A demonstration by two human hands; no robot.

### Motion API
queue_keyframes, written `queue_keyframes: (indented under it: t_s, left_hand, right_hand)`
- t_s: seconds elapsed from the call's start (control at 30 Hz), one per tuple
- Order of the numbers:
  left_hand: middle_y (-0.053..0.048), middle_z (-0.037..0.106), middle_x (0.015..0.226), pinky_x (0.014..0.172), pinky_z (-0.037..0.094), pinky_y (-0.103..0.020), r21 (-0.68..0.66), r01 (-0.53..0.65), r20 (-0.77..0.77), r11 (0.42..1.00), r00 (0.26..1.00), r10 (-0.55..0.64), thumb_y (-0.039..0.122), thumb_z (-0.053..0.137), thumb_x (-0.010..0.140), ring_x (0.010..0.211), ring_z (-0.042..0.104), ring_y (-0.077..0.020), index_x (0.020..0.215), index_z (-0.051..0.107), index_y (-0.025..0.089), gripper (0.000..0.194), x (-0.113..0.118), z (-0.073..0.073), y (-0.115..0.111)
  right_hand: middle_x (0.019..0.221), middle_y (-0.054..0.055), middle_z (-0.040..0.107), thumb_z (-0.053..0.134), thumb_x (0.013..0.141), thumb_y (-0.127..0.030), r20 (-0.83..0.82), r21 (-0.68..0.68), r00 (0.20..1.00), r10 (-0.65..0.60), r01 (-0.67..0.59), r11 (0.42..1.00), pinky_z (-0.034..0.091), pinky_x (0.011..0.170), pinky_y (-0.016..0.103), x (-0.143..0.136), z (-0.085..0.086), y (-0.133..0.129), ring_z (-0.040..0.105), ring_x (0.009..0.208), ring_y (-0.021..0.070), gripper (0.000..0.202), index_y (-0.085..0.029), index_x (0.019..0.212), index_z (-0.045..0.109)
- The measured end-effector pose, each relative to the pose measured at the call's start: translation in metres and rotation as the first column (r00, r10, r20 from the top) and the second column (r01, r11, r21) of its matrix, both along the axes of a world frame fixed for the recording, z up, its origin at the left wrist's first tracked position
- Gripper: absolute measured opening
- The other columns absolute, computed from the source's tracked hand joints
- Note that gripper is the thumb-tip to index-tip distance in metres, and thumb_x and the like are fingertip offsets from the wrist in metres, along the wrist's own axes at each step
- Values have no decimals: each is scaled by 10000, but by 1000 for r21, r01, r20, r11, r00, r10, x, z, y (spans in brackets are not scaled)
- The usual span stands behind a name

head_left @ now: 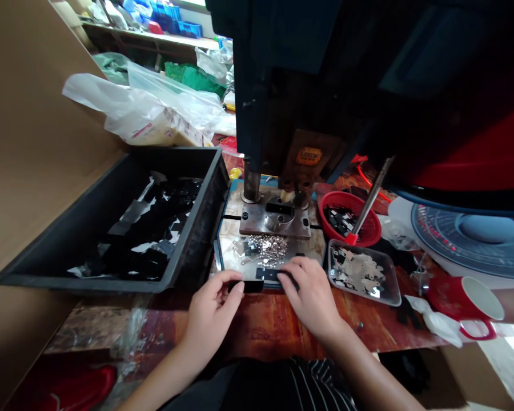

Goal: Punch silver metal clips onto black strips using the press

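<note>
The left hand (pixel 212 311) pinches a black part (pixel 253 286) at the press bed's (pixel 312 246) near edge; the right hand (pixel 310 294) touches a dark strip (pixel 266 274) — grip unclear. Best keep both level — fingertips clear of the steel die (pixel 252 225).

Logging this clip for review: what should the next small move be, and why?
Probably the right hand should lift the flat dark strip near the pile of small metal parts: its fingertips are at the strip's end, while the left hand is occupied holding another black piece.
</note>
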State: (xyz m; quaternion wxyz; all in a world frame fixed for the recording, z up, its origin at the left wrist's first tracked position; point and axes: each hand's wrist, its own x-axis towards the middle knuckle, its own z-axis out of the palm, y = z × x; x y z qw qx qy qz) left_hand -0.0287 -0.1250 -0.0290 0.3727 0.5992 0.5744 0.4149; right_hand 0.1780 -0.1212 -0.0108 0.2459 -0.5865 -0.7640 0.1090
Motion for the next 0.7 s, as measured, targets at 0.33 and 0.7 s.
queue_keyframes:
  t_s: [0.33,0.7]
  left_hand:
    - [-30,701,810,670,562,-302,-46,132,75,990,989,-128,270,542,838,740,673,-172,947,648,196,170,17,2,11]
    - [-73,599,1027,809,477,-426,242,253,-649,937,760,-37,301,521,862,915,557,-246,1020,646,231,213,2,17,64]
  right_hand:
    - [992,85,662,503,909,-331,66,50,975,212,-216,975,425,830,382,1,-6,-6,549,927,220,279,-203,1130,615]
    - [1020,88,620,504,904,-322,56,62,995,76,-80,995,439,833,383,16,-4,8,542,949,223,259,-213,1099,633]
